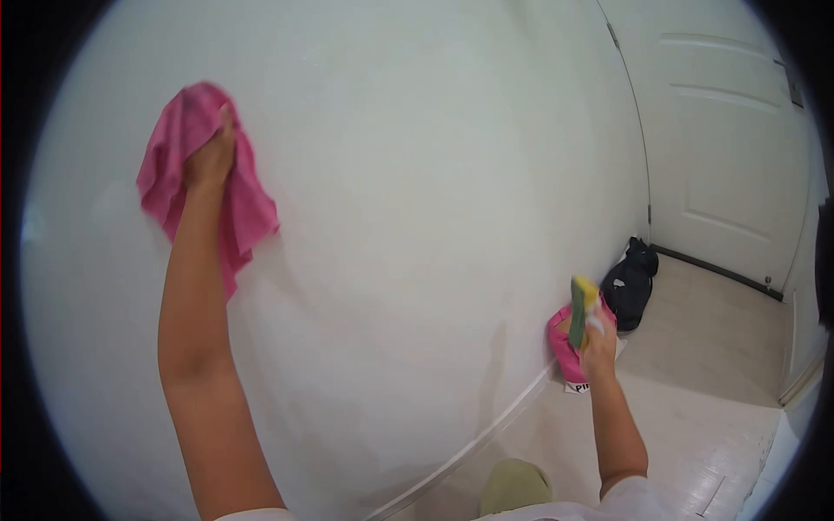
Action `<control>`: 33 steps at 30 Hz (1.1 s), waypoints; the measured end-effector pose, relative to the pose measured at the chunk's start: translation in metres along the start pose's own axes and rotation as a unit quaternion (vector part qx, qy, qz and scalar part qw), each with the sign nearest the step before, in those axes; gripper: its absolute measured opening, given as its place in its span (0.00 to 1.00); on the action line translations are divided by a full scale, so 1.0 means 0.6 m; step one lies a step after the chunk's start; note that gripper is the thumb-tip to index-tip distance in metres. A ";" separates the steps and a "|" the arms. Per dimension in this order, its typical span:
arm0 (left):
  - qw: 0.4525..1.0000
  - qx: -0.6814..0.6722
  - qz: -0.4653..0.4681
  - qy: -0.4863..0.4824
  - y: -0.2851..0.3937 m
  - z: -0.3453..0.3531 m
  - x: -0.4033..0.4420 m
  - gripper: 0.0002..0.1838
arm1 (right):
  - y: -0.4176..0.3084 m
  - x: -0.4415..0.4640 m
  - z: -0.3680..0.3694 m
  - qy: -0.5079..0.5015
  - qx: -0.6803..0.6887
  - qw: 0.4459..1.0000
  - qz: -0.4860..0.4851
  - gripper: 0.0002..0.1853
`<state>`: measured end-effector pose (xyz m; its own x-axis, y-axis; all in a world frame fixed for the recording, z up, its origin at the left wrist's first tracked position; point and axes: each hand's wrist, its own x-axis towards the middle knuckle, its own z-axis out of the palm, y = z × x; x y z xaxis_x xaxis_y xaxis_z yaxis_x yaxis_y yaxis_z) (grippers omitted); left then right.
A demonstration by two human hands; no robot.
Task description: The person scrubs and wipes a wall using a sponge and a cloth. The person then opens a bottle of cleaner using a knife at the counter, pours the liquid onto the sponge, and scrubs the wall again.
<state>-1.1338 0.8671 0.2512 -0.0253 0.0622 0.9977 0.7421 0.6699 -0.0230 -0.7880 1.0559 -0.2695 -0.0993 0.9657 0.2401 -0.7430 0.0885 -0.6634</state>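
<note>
My left hand is closed on a pink cloth and presses it to the white wall at the upper left. The cloth's folds hang down around the wrist. Lower right, my right hand grips a green and yellow sponge, held away from the wall. Something white shows by the fingers, too small to make out. Behind this hand, a pink bag with partly hidden lettering stands on the floor against the wall.
A dark bag leans by the wall beyond the pink one. A white panelled door is shut at the right, above the pale floor. White skirting runs along the wall's foot. My knee shows at the bottom.
</note>
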 end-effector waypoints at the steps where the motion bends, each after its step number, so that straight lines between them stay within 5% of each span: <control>1: 0.991 0.000 0.070 0.116 0.003 0.107 0.047 0.41 | 0.017 -0.033 -0.029 -0.003 -0.003 1.000 0.026 0.21; 2: 0.964 0.000 0.137 0.230 -0.005 0.199 0.073 0.38 | 0.034 -0.067 -0.051 0.017 0.016 0.998 0.055 0.22; 4: 0.979 0.000 0.173 0.108 0.132 0.098 0.009 0.30 | 0.058 -0.138 -0.083 0.044 0.053 0.992 0.109 0.22; 6: 0.976 0.002 0.207 0.066 0.168 0.168 -0.035 0.31 | 0.076 -0.183 -0.085 0.043 0.068 0.986 0.144 0.23; 12: 0.933 -0.228 0.233 -0.155 0.246 0.111 -0.353 0.29 | 0.114 -0.271 -0.012 0.038 0.042 0.957 0.285 0.24; 16: 0.907 -0.271 0.155 -0.284 0.142 0.012 -0.501 0.29 | 0.130 -0.280 0.003 -0.079 0.064 0.961 0.257 0.24; 22: 0.917 -0.194 -0.039 -0.347 -0.110 -0.126 -0.579 0.27 | 0.115 -0.288 0.004 -0.091 -0.003 0.957 0.274 0.26; 30: 0.943 -0.013 -0.239 -0.229 -0.401 -0.326 -0.655 0.29 | 0.094 -0.301 0.098 -0.179 0.027 0.946 0.269 0.27; 33: 0.957 0.044 -0.255 -0.130 -0.360 -0.409 -0.730 0.31 | 0.095 -0.262 0.011 -0.259 0.105 0.921 0.270 0.28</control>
<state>-1.1186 0.5134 -0.1650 -0.5443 -0.1150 0.8310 0.5289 0.7218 0.4463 -0.8191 0.9073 -0.3402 -0.7544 0.6041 0.2568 -0.5988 -0.4730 -0.6463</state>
